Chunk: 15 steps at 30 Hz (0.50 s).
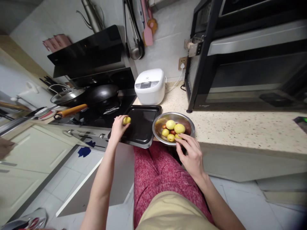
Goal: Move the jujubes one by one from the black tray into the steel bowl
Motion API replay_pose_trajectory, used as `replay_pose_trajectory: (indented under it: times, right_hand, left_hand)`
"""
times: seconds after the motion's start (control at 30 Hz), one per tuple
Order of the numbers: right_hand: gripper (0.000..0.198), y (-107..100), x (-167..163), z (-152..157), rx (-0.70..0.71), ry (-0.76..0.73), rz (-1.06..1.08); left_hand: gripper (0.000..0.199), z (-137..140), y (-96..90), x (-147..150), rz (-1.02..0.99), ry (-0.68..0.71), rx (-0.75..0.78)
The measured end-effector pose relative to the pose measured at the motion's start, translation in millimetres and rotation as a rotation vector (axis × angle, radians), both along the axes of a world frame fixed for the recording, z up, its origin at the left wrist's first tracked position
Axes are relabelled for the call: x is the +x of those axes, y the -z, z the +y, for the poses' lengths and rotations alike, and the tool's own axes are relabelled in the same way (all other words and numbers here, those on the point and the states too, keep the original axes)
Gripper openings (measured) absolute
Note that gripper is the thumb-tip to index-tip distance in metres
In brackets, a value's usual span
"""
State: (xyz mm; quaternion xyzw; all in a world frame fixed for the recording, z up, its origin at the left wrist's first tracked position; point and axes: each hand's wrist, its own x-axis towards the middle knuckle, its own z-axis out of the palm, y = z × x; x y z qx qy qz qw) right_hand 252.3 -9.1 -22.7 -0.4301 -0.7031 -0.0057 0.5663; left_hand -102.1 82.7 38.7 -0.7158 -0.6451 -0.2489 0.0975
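Observation:
My left hand [117, 128] pinches a small yellow potato [127, 120] between thumb and fingertips, over the left side of a black baking tray [141, 123]. To the right of the tray stands a steel bowl [190, 123] holding several yellow potatoes [179, 128] and a few small reddish-brown pieces whose kind I cannot make out. At the bowl's near right rim is my right hand [190, 153], fingers spread, fingertips against or just above a potato [177, 136] there. Its thumb is apart from the fingers, below the rim.
Behind the tray sits a white rice cooker [150, 86]. A wok [102, 94] with a wooden handle and a lidded pan [67, 95] rest on the stove at left. A black oven [254, 73] is at right. Below the tray, a cabinet door [96, 188] stands ajar.

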Motion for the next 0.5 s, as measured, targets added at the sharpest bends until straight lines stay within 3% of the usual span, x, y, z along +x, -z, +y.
replay_pose_trajectory:
  times: [0.13,0.27,0.37,0.5]
  right_hand:
    - [0.017,1,-2,1,0.03,-0.007,-0.01]
    - [0.018,1,-1,-1,0.043,-0.012,-0.023]
    - [0.019,1,1,-3,0.03,-0.012,-0.025]
    - [0.019,3,3,-5,0.003,-0.001,-0.012]
  left_hand:
    - [0.031,-26,-11.2,62,-0.344,0.232,0.122]
    - [0.033,-50,-6.5,130,-0.606,0.424,0.065]
    - [0.033,-56,4.0,165,-0.658,0.523,-0.011]
    - [0.035,-53,14.5,186,-0.622,0.584,-0.033]
